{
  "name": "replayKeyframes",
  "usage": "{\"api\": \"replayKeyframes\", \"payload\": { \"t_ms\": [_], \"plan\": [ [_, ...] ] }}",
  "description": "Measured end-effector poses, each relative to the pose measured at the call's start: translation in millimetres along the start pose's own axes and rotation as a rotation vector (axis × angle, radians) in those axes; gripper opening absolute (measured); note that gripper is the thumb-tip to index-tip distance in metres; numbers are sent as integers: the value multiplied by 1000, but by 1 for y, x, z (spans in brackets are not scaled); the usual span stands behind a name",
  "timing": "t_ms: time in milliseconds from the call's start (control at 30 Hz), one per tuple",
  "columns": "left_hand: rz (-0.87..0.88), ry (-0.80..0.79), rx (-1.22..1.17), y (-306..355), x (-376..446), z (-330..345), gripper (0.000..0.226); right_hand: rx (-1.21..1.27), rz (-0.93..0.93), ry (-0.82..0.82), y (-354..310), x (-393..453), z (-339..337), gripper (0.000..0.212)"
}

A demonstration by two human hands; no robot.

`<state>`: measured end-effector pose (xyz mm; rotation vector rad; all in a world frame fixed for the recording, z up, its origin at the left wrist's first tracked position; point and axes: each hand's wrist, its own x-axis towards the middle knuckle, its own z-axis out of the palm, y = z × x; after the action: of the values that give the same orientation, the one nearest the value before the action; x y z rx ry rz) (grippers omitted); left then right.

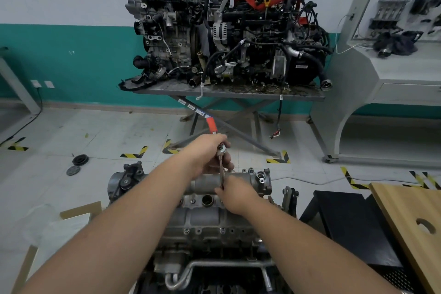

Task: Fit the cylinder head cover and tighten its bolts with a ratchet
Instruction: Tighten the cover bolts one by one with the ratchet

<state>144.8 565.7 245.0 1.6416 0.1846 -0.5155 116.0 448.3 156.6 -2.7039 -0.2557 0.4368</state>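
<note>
Head view only, so I read everything from above and behind the arms. My left hand (210,153) is curled round the head of the steel ratchet with the orange-sleeved handle (211,124), the handle sticking up and away past the knuckles; I judge that grip is there to keep the tool square over the bolt and to swing it. Below it a thin steel extension bar (221,169) runs down to the grey cast-aluminium cylinder head cover (205,219), which already sits on top of the engine right in front of me, between my forearms. My right hand (235,199) pinches the lower end of that bar with fingertips drawn together, probably to steady the socket on a bolt at the far edge of the cover; the bolt itself is hidden behind the fingers, so I cannot tell how far home it is. Nearer bolts (222,230) show in the cover's front flange. To my right lies a pale wooden board with a round hole (405,217); beyond, two stripped engines rest on a grey steel scissor-leg table (229,93), well apart from the work
</note>
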Motion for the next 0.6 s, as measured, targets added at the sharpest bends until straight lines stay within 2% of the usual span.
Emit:
{"api": "replayKeyframes", "payload": {
  "t_ms": [100, 200, 300, 400, 467, 500, 567, 600],
  "plan": [
    [-33, -112, 368, 15, -6, -8, 20, -94, -30, 21, 0, -2, 3, 36],
    [-19, -98, 727, 28, -7, -5, 13, -130, -20, 2, -2, -2, 3, 36],
    [128, 10, 1142, 35, -6, 2, 15, -120, -16, -18, -3, -2, 4, 35],
    [421, 259, 1598, 26, -8, 9, 22, -115, -7, -28, -5, -1, 2, 34],
    [670, 376, 1660, 9, -10, 7, 31, -90, 22, -33, -6, 0, 1, 35],
    [819, 416, 1617, -1, -11, 5, 32, -100, 38, -23, -7, -2, -1, 36],
    [1119, 526, 1419, -24, -11, -1, 33, -75, 32, 43, -7, -5, 0, 37],
    [1191, 593, 1297, -35, -10, -2, 36, -46, 8, 62, -7, -7, 1, 36]
  ]
}}
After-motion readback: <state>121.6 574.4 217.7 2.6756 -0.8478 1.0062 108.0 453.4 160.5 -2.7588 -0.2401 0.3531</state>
